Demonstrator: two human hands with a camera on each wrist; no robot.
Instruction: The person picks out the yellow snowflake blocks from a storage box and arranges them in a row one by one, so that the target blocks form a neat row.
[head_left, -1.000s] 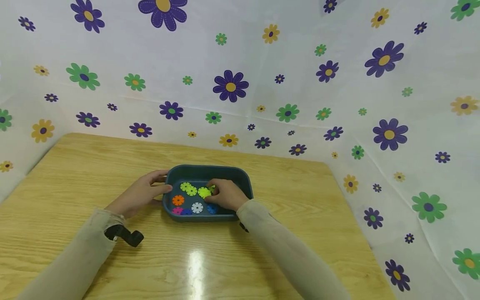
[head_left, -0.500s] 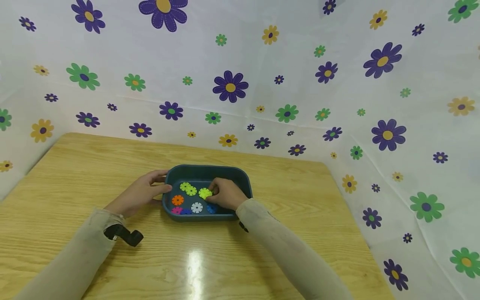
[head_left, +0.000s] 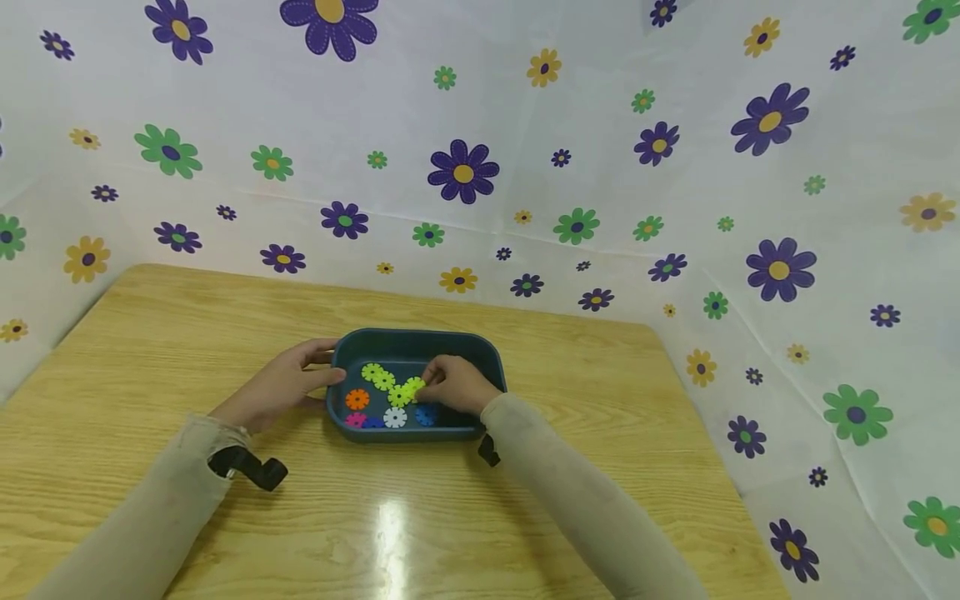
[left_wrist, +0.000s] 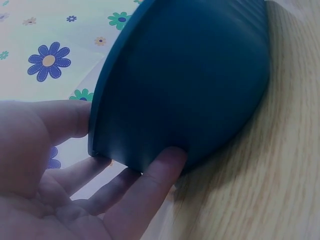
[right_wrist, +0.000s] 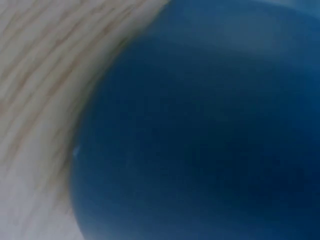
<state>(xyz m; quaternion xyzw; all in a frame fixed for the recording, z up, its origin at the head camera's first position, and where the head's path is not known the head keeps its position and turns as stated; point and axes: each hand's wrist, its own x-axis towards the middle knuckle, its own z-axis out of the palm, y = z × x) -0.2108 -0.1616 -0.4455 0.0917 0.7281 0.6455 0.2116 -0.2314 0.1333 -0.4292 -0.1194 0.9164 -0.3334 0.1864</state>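
Note:
A dark blue plastic bin (head_left: 420,435) stands on the table with several notched plastic discs inside. My left hand (head_left: 281,385) holds its left end, thumb at the rim and fingertips against the outer wall (left_wrist: 180,85) in the left wrist view. My right hand (head_left: 461,387) reaches inside and pinches a yellow-green notched disc (head_left: 414,387) between thumb and fingers. Another yellow-green disc (head_left: 398,397) overlaps its left edge. Two more overlapping yellow-green discs (head_left: 378,376) lie further left. The right wrist view shows just the bin's blurred outer wall (right_wrist: 200,130) and the table; the hand is hidden there.
Along the bin's front lie an orange disc (head_left: 357,399), a pink disc (head_left: 356,420), a dark blue disc (head_left: 372,423), a white disc (head_left: 394,417) and a blue disc (head_left: 425,415). Flower-patterned cloth (head_left: 360,100) hangs behind the wooden table (head_left: 315,517) and down its sides.
My right hand has drawn slightly right, and two overlapping yellow-green discs now show at its fingertips, one lower left of the other. The left hand and bin have stayed in place.

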